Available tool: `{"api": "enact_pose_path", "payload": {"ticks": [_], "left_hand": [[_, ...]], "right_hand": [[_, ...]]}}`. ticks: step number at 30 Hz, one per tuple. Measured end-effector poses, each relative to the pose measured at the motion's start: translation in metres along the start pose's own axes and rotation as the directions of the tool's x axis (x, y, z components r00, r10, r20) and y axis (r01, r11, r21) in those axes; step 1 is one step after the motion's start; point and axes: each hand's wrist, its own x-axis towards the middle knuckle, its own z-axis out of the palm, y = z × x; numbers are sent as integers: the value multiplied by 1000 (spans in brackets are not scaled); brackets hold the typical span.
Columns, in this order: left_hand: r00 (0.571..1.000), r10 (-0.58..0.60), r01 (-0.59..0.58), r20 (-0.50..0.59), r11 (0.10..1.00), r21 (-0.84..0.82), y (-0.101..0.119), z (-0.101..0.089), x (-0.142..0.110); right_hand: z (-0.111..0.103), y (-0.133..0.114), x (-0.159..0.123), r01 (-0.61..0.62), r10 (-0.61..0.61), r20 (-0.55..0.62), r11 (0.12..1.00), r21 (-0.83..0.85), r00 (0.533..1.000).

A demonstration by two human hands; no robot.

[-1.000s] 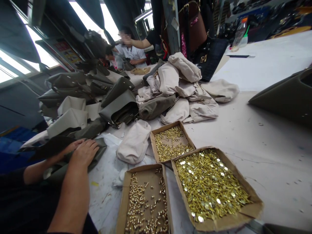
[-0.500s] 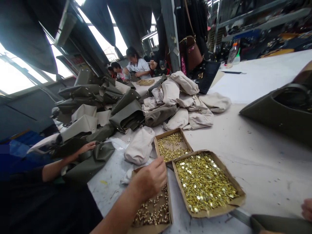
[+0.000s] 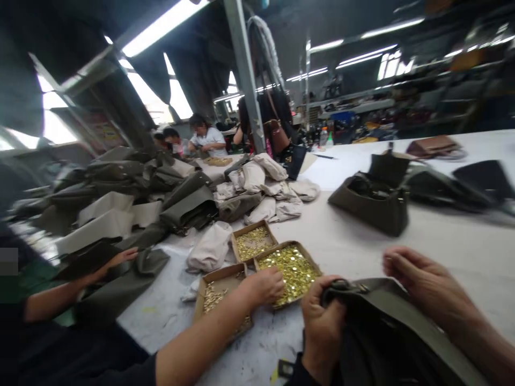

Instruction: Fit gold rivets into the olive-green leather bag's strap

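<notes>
In the lower right of the head view, my left hand [image 3: 322,327] is closed round the edge of a dark olive bag [image 3: 396,316], thumb on the near side. The bag's mouth faces me, with a dark inside. My right hand [image 3: 430,284] is raised beside the bag's far edge, its fingers drawn together in a pinch. Whether something small is between those fingertips is too blurred to tell. Just left of my left hand stands a cardboard tray of gold-coloured rivets [image 3: 287,268].
At left a co-worker's hand [image 3: 265,287] reaches to the rivet tray; their other hand [image 3: 120,257] rests on olive material. Two more trays [image 3: 254,241] adjoin it. Behind lie piled olive bags [image 3: 189,201] and pale cloth pouches [image 3: 257,177]. An open olive bag [image 3: 374,198] stands right.
My view has turned right and tilted up. My hands and the held bag have come into fuller view. The co-worker's near hand has moved from the lower-left tray toward the rivet tray.
</notes>
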Motion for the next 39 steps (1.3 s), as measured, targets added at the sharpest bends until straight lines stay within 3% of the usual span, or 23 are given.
{"api": "enact_pose_path", "payload": {"ticks": [1,3,4,5,6,9,11,13,17,21,25,28,33,36,39], "left_hand": [[998,1,-8,-66,995,-99,-3,13,-7],[996,-11,-3,-92,989,-151,-5,12,-10],[997,31,-38,-76,995,-96,-5,-1,-5],[996,40,-42,82,999,19,-4,-19,5],[963,20,-65,270,985,159,-2,-42,18],[931,25,-123,363,961,249,10,-107,55],[921,24,-151,388,942,300,18,-135,67],[912,18,-174,409,921,349,20,-147,70],[911,23,-197,412,901,387,14,-146,64],[939,54,-187,339,908,376,14,-149,60],[976,80,-144,202,934,326,30,-167,63],[989,109,-130,99,961,242,56,-191,71],[983,171,-166,-70,984,70,124,-224,79],[971,183,-192,-155,980,-47,156,-219,66],[964,166,-203,-210,964,-171,162,-192,42]], "right_hand": [[7,-13,-5,-19,16,26,994,112,1000],[14,-30,-11,-49,29,88,970,239,996],[15,-35,-13,-58,26,119,961,269,993],[14,-39,-16,-63,23,144,957,282,989],[12,-41,-19,-68,21,165,957,283,986],[3,-47,-33,-74,20,212,966,249,977],[0,-52,-42,-71,12,242,969,236,970],[-1,-57,-47,-48,-14,284,977,209,959],[0,-62,-51,37,-68,357,995,93,931],[10,-67,-51,10,-28,420,999,46,907],[27,-78,-53,33,-38,507,999,19,861],[38,-86,-55,75,-50,581,997,-19,813],[46,-93,-58,66,-50,636,998,-1,770],[49,-95,-58,95,-69,686,995,0,725],[54,-98,-55,230,-146,708,973,-23,691]]}}
